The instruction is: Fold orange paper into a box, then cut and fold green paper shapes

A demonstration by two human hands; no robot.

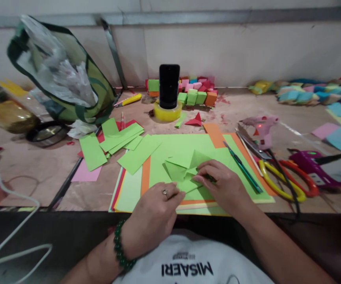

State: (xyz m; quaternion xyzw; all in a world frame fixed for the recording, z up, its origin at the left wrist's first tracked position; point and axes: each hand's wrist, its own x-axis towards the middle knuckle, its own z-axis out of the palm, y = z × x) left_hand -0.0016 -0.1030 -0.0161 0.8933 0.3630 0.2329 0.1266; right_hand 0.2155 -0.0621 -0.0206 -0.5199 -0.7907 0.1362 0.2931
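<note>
A folded piece of green paper (176,170) with raised, pointed flaps lies over a stack of coloured sheets (135,197), green on top. My left hand (158,207), with a ring and a green bead bracelet, has its fingers closed at the paper's near left edge. On the other side, my right hand (225,183) pinches the paper between thumb and fingers. Part of the fold is hidden beneath my fingertips. To the right, a green-handled craft knife (243,167) rests on the stack. Several cut green strips (122,138) lie to the left.
A phone (169,86) stands in a yellow tape roll (167,112). Scissors (294,183), a pink glue gun (261,128) and a purple tool (321,169) sit at right. At back left are a green bag (99,85) and a yellow cutter (130,99). Folded paper pieces (198,96) line the wall.
</note>
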